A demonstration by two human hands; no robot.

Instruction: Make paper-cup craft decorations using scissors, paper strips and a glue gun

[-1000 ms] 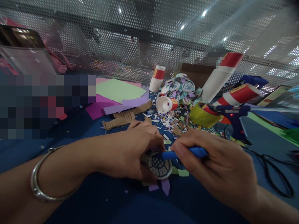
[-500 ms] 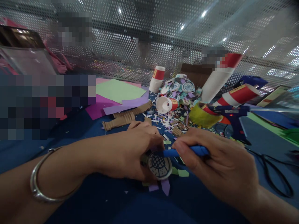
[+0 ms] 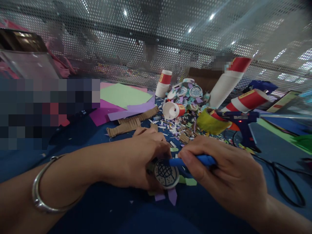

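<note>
A small paper turtle, made from a cup bottom with green and purple paper flaps round it, lies low in the middle of the view. Dark blue lines and dots form a grid pattern on its white round top. My left hand is closed round its left and far sides, with some fingers hidden behind. A blue marker is pinched in my right hand, its tip end at the upper edge of the drawn top. Whether the tip touches is hard to see.
Similar decorated rounds are heaped at the back beside paper cups. Paper scraps litter the cloth. A glue gun with a lit red light rests on a yellow tape roll. Coloured sheets and corrugated cardboard lie left.
My right hand and the marker have shifted slightly left. My left hand and the paper turtle stay almost in place.
</note>
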